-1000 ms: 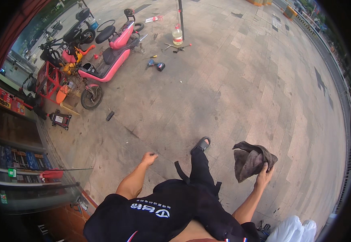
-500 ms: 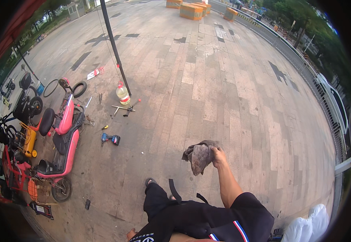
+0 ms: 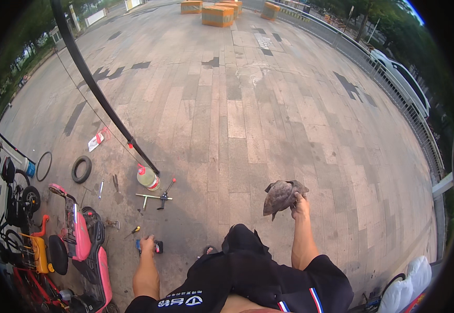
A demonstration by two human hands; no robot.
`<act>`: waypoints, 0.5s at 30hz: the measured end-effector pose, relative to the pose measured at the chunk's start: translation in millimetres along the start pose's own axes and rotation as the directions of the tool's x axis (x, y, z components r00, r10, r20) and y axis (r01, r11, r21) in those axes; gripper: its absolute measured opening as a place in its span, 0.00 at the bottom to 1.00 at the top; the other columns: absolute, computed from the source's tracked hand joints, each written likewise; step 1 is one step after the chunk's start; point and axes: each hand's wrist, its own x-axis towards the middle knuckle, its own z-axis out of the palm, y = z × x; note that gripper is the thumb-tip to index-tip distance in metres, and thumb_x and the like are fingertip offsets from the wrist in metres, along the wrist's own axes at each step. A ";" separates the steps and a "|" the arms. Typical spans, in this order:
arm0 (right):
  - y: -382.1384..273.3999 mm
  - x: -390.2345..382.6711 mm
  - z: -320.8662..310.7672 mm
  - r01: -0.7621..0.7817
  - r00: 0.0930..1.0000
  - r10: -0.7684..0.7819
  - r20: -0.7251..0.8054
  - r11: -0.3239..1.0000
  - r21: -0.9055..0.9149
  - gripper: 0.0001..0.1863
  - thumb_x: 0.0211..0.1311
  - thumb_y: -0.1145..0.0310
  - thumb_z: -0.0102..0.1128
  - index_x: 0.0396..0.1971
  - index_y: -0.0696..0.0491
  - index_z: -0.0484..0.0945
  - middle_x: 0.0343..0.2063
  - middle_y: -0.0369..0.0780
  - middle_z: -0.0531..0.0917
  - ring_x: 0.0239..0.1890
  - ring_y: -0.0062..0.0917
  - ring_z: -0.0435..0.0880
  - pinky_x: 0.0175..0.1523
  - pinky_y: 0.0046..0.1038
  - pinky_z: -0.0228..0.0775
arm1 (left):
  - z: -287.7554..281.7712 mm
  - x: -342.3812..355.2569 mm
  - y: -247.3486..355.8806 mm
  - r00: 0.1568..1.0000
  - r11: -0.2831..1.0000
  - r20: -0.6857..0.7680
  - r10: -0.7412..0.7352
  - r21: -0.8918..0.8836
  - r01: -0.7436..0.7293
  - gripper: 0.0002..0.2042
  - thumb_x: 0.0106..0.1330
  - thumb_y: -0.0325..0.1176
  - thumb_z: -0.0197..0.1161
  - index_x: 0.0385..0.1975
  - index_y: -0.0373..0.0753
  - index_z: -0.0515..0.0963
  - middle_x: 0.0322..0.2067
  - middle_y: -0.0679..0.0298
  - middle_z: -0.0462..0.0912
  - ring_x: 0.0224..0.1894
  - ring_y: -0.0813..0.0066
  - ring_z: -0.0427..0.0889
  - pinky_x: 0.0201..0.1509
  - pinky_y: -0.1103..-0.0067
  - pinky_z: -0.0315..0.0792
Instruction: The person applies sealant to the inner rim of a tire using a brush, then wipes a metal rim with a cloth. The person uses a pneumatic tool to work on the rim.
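Note:
My right hand (image 3: pixel 301 207) is closed on a crumpled, dirty grey-brown rag (image 3: pixel 280 197), held out ahead of me and above the paving. My left hand (image 3: pixel 147 244) is stretched forward at the left, overlapping the blue-and-black cordless drill (image 3: pixel 158 247) in view. Whether it touches the drill I cannot tell, and its fingers are too small and bunched to read. Just beyond that hand lies a screwdriver with a yellow handle (image 3: pixel 136 229). Farther off, a T-handled tool (image 3: pixel 154 197) lies crossed with a black tool that has a red knob (image 3: pixel 165 196).
A pink electric scooter (image 3: pixel 103 274) stands at the left, near a yellow tank (image 3: pixel 40 254). A clear jug (image 3: pixel 148 178) sits by a slanting black pole (image 3: pixel 102 94). A loose tyre (image 3: pixel 81 169), a wrench (image 3: pixel 101 189) and pliers (image 3: pixel 115 182) lie beyond. Railings (image 3: pixel 409 112) run along the right.
My left hand has come up and forward from the lower edge to over the drill. The rag in my right hand has shifted right. The view has turned, moving the scooter lower.

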 end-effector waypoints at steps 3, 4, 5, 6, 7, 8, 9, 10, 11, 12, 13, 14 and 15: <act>5.1 54.7 70.8 0.057 0.998 -0.060 0.014 0.985 0.160 0.17 0.60 0.72 0.62 0.48 0.47 0.73 0.39 0.35 0.81 0.42 0.27 0.80 0.44 0.36 0.72 | 72.6 81.1 166.2 0.950 0.960 0.154 0.272 -0.106 -0.258 0.15 0.63 0.34 0.64 0.46 0.32 0.76 0.23 0.67 0.75 0.18 0.81 0.70 0.17 0.83 0.62; 10.9 72.9 95.9 0.051 0.999 -0.049 -0.020 0.985 0.166 0.17 0.60 0.72 0.62 0.49 0.48 0.73 0.40 0.35 0.81 0.42 0.27 0.81 0.44 0.36 0.73 | 100.8 97.7 208.9 0.912 0.926 0.199 0.359 -0.195 -0.322 0.15 0.64 0.33 0.63 0.46 0.33 0.76 0.24 0.68 0.75 0.19 0.82 0.70 0.18 0.83 0.62; 13.3 95.9 127.6 0.059 0.998 -0.053 -0.038 0.983 0.173 0.18 0.60 0.72 0.62 0.50 0.48 0.72 0.41 0.36 0.81 0.41 0.27 0.81 0.43 0.35 0.74 | 128.4 109.9 246.0 0.890 0.922 0.271 0.366 -0.236 -0.307 0.16 0.64 0.34 0.64 0.49 0.33 0.75 0.27 0.66 0.77 0.23 0.80 0.74 0.22 0.82 0.66; 14.1 119.3 161.4 0.059 0.996 -0.045 -0.082 0.982 0.178 0.19 0.60 0.72 0.62 0.51 0.49 0.72 0.42 0.36 0.81 0.41 0.27 0.81 0.43 0.35 0.75 | 156.7 119.3 278.4 0.863 0.916 0.338 0.375 -0.278 -0.289 0.18 0.64 0.35 0.64 0.51 0.34 0.74 0.30 0.65 0.78 0.27 0.78 0.77 0.26 0.81 0.70; 17.2 139.1 194.8 0.068 0.996 -0.057 -0.074 0.986 0.151 0.20 0.60 0.73 0.62 0.52 0.52 0.70 0.45 0.39 0.81 0.40 0.29 0.82 0.42 0.36 0.77 | 185.8 123.7 299.9 0.880 0.925 0.331 0.341 -0.287 -0.250 0.21 0.64 0.36 0.65 0.53 0.34 0.72 0.34 0.62 0.80 0.32 0.74 0.79 0.31 0.78 0.73; 20.7 158.8 233.9 0.043 0.996 -0.030 -0.083 0.986 0.159 0.20 0.60 0.73 0.62 0.51 0.56 0.69 0.45 0.43 0.80 0.40 0.31 0.82 0.41 0.36 0.78 | 216.4 125.3 317.1 0.896 0.933 0.324 0.302 -0.294 -0.208 0.23 0.63 0.38 0.66 0.55 0.34 0.70 0.39 0.60 0.81 0.37 0.70 0.82 0.36 0.75 0.76; 20.3 176.3 275.4 0.013 0.998 -0.001 -0.063 0.984 0.178 0.19 0.60 0.74 0.62 0.50 0.57 0.69 0.44 0.44 0.80 0.39 0.32 0.82 0.40 0.36 0.78 | 241.7 123.1 333.3 0.897 0.950 0.387 0.214 -0.295 -0.099 0.25 0.63 0.39 0.66 0.57 0.35 0.69 0.42 0.57 0.81 0.40 0.65 0.82 0.40 0.72 0.77; 23.7 189.8 321.4 -0.024 0.998 0.036 -0.050 0.976 0.214 0.18 0.60 0.75 0.62 0.49 0.58 0.68 0.42 0.45 0.79 0.38 0.32 0.82 0.39 0.36 0.78 | 263.1 123.5 352.6 0.889 0.962 0.443 0.115 -0.274 0.012 0.27 0.63 0.40 0.67 0.58 0.35 0.68 0.45 0.55 0.81 0.43 0.61 0.82 0.45 0.69 0.77; 26.8 199.3 361.8 -0.033 0.999 0.038 -0.030 0.987 0.156 0.18 0.61 0.75 0.61 0.49 0.58 0.68 0.41 0.45 0.79 0.38 0.33 0.82 0.38 0.35 0.79 | 282.8 123.9 368.2 0.859 0.972 0.509 0.052 -0.223 0.073 0.27 0.63 0.41 0.67 0.58 0.35 0.68 0.45 0.55 0.81 0.43 0.61 0.82 0.46 0.69 0.77; 26.9 210.6 405.5 -0.045 0.999 0.044 0.004 0.995 0.090 0.18 0.61 0.76 0.61 0.49 0.58 0.68 0.40 0.45 0.79 0.37 0.33 0.82 0.36 0.34 0.79 | 300.6 124.7 384.2 0.829 0.973 0.559 -0.026 -0.177 0.150 0.27 0.63 0.42 0.67 0.57 0.35 0.69 0.46 0.54 0.81 0.44 0.60 0.82 0.46 0.69 0.77; 26.5 220.8 450.9 -0.084 0.993 0.083 0.079 0.996 0.012 0.18 0.61 0.76 0.60 0.50 0.56 0.67 0.41 0.44 0.79 0.38 0.33 0.82 0.40 0.36 0.78 | 317.2 129.3 405.9 0.796 0.981 0.605 -0.017 -0.143 0.130 0.27 0.63 0.43 0.66 0.57 0.34 0.69 0.47 0.54 0.81 0.44 0.60 0.82 0.47 0.69 0.77; 28.7 228.2 493.1 -0.120 0.986 0.130 0.101 0.988 -0.097 0.19 0.61 0.76 0.59 0.51 0.55 0.66 0.42 0.44 0.78 0.40 0.33 0.82 0.43 0.38 0.78 | 330.3 134.2 425.1 0.763 0.987 0.646 -0.015 -0.111 0.114 0.28 0.63 0.44 0.66 0.57 0.33 0.70 0.48 0.53 0.81 0.45 0.60 0.82 0.47 0.68 0.77; 33.9 231.4 537.5 -0.157 0.967 0.157 0.201 0.987 -0.019 0.19 0.62 0.76 0.59 0.51 0.55 0.66 0.42 0.43 0.78 0.40 0.33 0.82 0.44 0.39 0.78 | 340.4 141.9 445.3 0.726 0.992 0.687 -0.018 -0.078 0.099 0.28 0.63 0.46 0.66 0.57 0.33 0.70 0.48 0.53 0.81 0.45 0.60 0.82 0.48 0.68 0.77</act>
